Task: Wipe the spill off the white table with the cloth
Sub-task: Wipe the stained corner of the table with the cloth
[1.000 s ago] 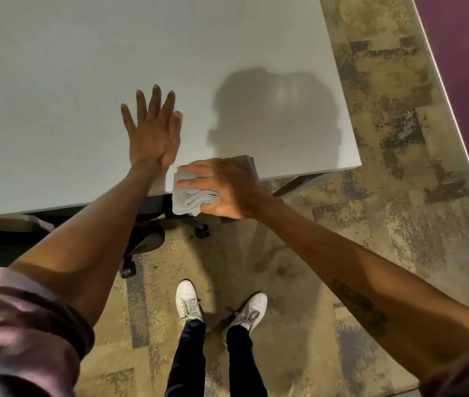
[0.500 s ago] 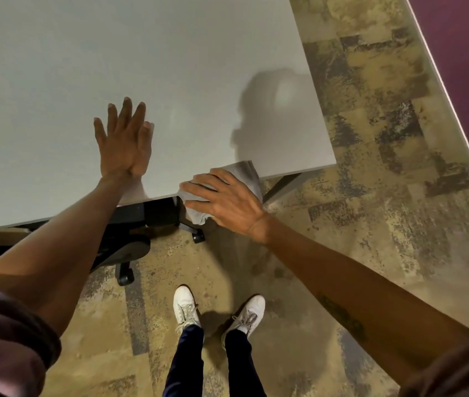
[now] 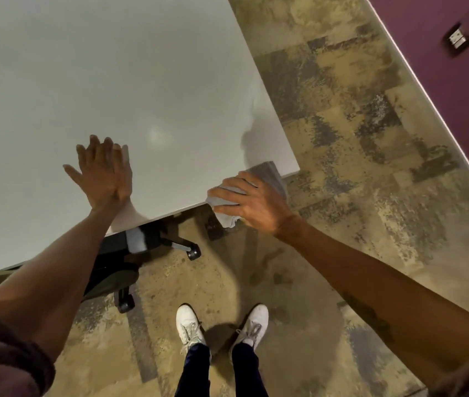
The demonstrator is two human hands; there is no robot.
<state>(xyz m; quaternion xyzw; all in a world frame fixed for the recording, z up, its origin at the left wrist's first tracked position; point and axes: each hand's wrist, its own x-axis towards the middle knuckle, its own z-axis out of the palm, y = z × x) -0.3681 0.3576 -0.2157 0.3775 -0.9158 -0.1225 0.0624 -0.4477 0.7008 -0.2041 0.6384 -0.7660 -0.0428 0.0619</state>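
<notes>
A white table [image 3: 113,67] holds a light grey cloth [image 3: 267,174] at its corner, above carpet [image 3: 356,181] mottled in tan, brown and grey patches, beside a deep purple wall [image 3: 442,81]; below are white shoes [image 3: 189,325], dark navy trousers [image 3: 193,371] and a black chair base [image 3: 124,270].

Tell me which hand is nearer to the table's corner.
Right. The right hand presses the cloth beside that corner of the table; the left hand lies flat further along the edge.

Hands on white table [image 3: 113,81], right [image 3: 252,203] atop cloth [image 3: 269,174]
</notes>
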